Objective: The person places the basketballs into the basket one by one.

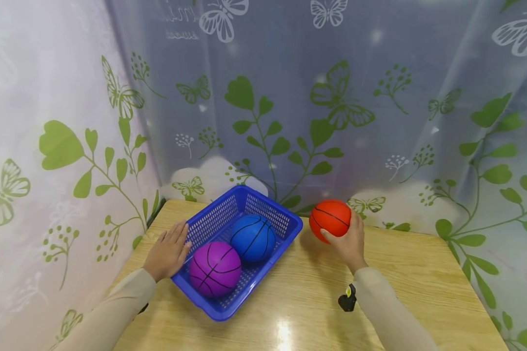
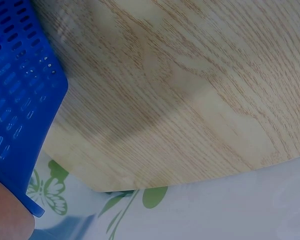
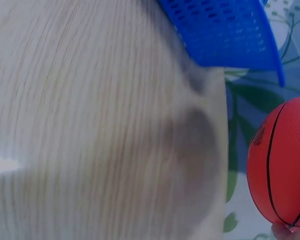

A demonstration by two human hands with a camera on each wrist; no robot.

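A blue plastic basket (image 1: pixel 219 313) with slotted walls stands at an angle on the wooden table. Inside it lie a purple ball (image 1: pixel 215 269) at the near end and a blue ball (image 1: pixel 253 238) behind it, both with black basketball lines. My left hand (image 1: pixel 169 249) rests on the basket's left rim, fingers straight. To the right of the basket, my right hand (image 1: pixel 352 243) grips a small red basketball (image 1: pixel 330 219) from its right side. The red ball (image 3: pixel 282 160) is held up near the table's back edge, its shadow falling on the wood.
A curtain (image 1: pixel 281 97) printed with butterflies and leaves hangs behind the table and along its sides. The wooden table (image 1: pixel 307 302) extends under and around the basket. A small black object (image 1: pixel 347 298) with a yellow mark shows beside the right sleeve.
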